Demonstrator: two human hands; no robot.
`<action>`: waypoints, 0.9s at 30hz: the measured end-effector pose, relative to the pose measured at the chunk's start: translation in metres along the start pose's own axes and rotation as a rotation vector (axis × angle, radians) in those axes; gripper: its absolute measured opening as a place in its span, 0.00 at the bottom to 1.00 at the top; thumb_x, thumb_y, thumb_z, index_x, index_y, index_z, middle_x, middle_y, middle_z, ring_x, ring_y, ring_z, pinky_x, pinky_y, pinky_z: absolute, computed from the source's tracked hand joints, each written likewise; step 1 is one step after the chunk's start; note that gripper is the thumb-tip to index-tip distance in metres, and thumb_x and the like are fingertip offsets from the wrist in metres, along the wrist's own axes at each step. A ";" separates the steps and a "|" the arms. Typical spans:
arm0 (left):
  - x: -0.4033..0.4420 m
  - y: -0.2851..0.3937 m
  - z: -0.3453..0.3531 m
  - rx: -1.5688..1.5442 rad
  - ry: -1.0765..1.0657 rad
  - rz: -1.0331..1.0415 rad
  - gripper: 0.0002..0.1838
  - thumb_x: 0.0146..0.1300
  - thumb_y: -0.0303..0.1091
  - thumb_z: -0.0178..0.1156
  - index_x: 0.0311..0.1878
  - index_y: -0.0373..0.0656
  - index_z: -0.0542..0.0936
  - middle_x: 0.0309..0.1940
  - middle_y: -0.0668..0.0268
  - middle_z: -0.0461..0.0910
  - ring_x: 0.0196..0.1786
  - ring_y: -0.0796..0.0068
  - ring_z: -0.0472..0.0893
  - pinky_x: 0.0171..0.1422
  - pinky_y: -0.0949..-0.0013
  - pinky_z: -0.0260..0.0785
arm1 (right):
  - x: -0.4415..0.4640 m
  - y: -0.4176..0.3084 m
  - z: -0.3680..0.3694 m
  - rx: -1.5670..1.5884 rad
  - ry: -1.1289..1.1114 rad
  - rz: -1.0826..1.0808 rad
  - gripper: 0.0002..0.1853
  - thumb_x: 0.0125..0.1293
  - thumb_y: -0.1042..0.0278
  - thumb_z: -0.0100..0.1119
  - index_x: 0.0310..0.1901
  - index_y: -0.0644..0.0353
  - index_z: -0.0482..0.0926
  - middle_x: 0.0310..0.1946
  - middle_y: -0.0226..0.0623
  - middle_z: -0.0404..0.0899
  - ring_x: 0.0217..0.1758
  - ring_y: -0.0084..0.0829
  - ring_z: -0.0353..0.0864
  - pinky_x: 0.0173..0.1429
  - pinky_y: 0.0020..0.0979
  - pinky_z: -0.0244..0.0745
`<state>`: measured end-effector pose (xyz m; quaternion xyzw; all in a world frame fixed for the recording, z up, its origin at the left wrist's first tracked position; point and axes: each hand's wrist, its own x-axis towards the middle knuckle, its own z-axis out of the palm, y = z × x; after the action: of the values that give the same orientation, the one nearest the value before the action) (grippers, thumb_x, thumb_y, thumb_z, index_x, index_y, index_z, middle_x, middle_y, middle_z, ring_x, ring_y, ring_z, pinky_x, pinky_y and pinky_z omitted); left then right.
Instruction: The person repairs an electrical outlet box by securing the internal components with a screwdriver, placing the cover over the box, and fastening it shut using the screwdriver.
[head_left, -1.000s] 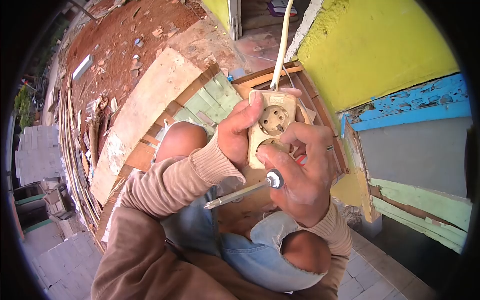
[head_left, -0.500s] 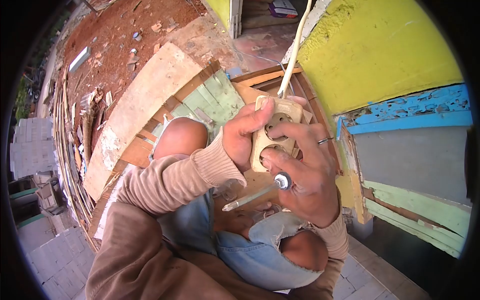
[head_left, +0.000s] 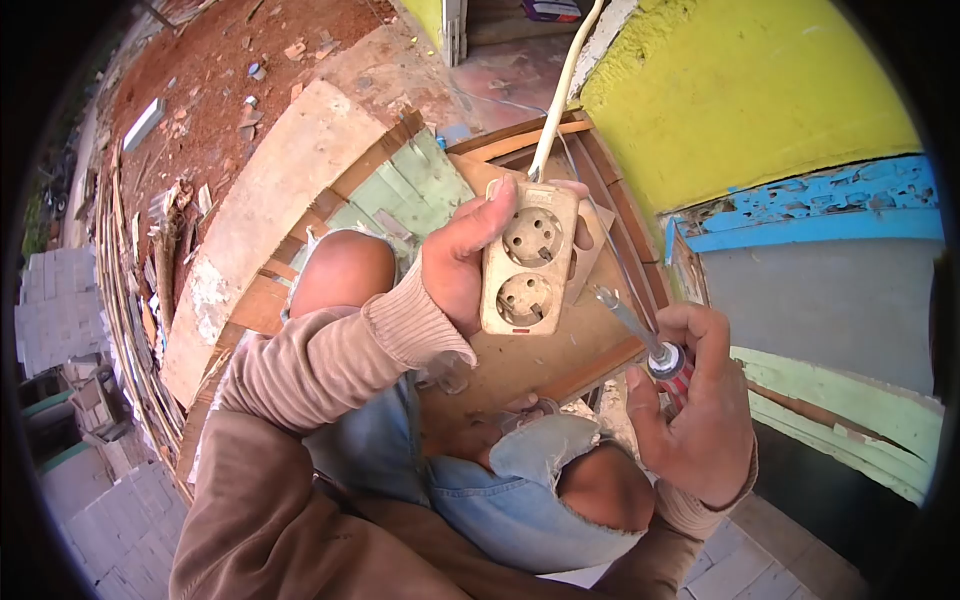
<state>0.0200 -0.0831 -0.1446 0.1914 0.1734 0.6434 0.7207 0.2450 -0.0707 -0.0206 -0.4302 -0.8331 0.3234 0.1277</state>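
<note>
My left hand (head_left: pixel 462 250) grips a dirty cream power strip (head_left: pixel 518 286) by its left side, thumb on the upper front edge. Its two round sockets face me, and a thick cream cable (head_left: pixel 566 90) runs up from its top end. Lower and to the right, my right hand (head_left: pixel 697 410) is closed around the red-striped handle of a screwdriver (head_left: pixel 660 352). The shaft points up and left toward the strip, and its tip stays apart from the strip. A flat pale piece with a cutout (head_left: pixel 590 250) shows behind the strip; its link to it is unclear.
Wooden boards (head_left: pixel 285 190) and a pale green panel (head_left: pixel 412 185) lie around my bent knees. A yellow wall (head_left: pixel 760 90) with a blue strip stands at right. Bamboo poles (head_left: pixel 125 310), red soil and stacked grey blocks (head_left: pixel 60 300) are at left.
My right hand has moved away from the sockets, down and right. The screwdriver has swung from pointing down-left to pointing up-left. The left hand still holds the power strip, now slightly lower left.
</note>
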 end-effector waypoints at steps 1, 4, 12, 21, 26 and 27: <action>0.000 0.000 -0.001 -0.005 -0.001 -0.004 0.34 0.77 0.57 0.46 0.66 0.32 0.72 0.48 0.55 0.84 0.47 0.68 0.85 0.53 0.66 0.79 | -0.002 0.004 -0.004 -0.070 -0.051 -0.120 0.26 0.59 0.69 0.71 0.56 0.63 0.71 0.42 0.50 0.80 0.42 0.47 0.84 0.42 0.39 0.78; 0.000 -0.001 -0.001 0.073 -0.005 0.020 0.33 0.77 0.55 0.47 0.66 0.32 0.72 0.47 0.55 0.84 0.46 0.67 0.86 0.53 0.66 0.79 | -0.009 0.004 -0.016 -0.321 -0.111 -0.287 0.26 0.59 0.74 0.68 0.59 0.65 0.72 0.45 0.50 0.81 0.42 0.49 0.84 0.43 0.42 0.80; 0.000 0.004 0.008 0.221 0.113 -0.006 0.44 0.70 0.68 0.50 0.70 0.35 0.68 0.48 0.55 0.80 0.42 0.66 0.82 0.47 0.66 0.78 | -0.021 0.000 -0.023 -0.052 -0.032 -0.278 0.21 0.54 0.80 0.70 0.52 0.65 0.80 0.44 0.48 0.86 0.40 0.47 0.88 0.42 0.39 0.83; -0.001 0.002 0.012 0.265 0.111 -0.004 0.42 0.70 0.66 0.51 0.70 0.34 0.68 0.48 0.54 0.80 0.42 0.67 0.83 0.46 0.67 0.78 | -0.017 0.001 -0.019 -0.193 0.019 -0.393 0.16 0.52 0.78 0.72 0.45 0.63 0.83 0.42 0.44 0.86 0.36 0.41 0.88 0.36 0.35 0.82; 0.000 0.001 0.012 0.323 0.112 0.016 0.42 0.69 0.64 0.53 0.69 0.32 0.69 0.47 0.53 0.81 0.42 0.68 0.83 0.46 0.68 0.78 | -0.015 0.000 -0.025 -0.248 -0.005 -0.430 0.16 0.52 0.78 0.71 0.45 0.62 0.83 0.43 0.42 0.86 0.33 0.39 0.86 0.32 0.35 0.80; 0.000 0.001 0.013 0.328 0.111 0.022 0.42 0.69 0.63 0.53 0.68 0.31 0.69 0.47 0.52 0.81 0.42 0.68 0.83 0.47 0.68 0.78 | -0.014 0.000 -0.025 -0.249 -0.007 -0.439 0.17 0.52 0.77 0.71 0.45 0.62 0.83 0.43 0.41 0.86 0.32 0.38 0.85 0.32 0.35 0.79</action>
<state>0.0259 -0.0834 -0.1334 0.2723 0.3135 0.6241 0.6618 0.2661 -0.0714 -0.0006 -0.2502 -0.9405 0.1842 0.1378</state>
